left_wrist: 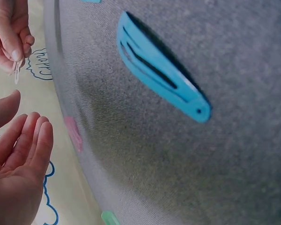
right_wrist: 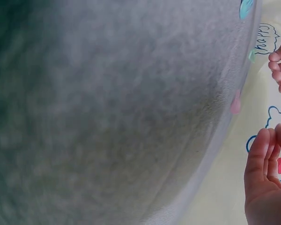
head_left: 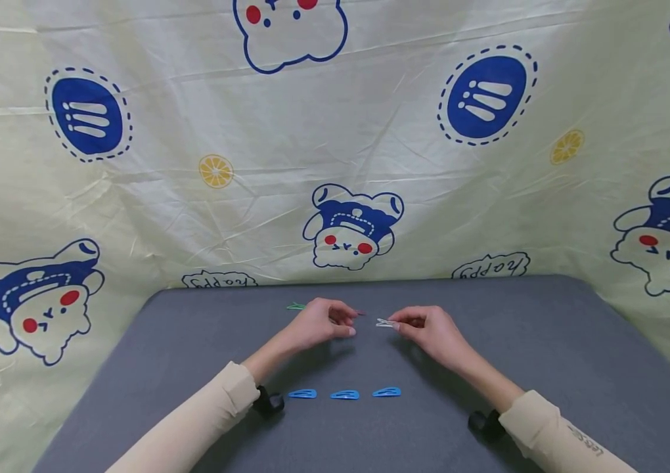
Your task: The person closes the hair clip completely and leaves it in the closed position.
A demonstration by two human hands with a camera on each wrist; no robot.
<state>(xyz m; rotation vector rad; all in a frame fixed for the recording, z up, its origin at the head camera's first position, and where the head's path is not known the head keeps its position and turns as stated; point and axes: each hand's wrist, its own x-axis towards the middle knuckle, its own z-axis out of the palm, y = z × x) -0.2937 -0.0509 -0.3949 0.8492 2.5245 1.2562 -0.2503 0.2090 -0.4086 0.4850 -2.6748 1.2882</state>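
My right hand [head_left: 434, 334] pinches a white snap hair clip [head_left: 383, 322] between thumb and fingers over the far part of the table. My left hand [head_left: 326, 322] hovers across from it with relaxed fingers, holding nothing. In the left wrist view its thumb and fingers [left_wrist: 36, 140] stand apart. A pink hair clip [left_wrist: 73, 133] lies on the cloth, mostly hidden behind my left fingertips in the head view. Just left of that hand lies a green hair clip [head_left: 295, 306], partly covered.
Nearer me, three blue snap hair clips lie in a row: left blue clip [head_left: 303, 393], middle blue clip [head_left: 345, 395] and right blue clip [head_left: 387, 392]. A grey cloth [head_left: 205, 368] covers the table. A printed curtain [head_left: 163, 217] hangs behind its far edge.
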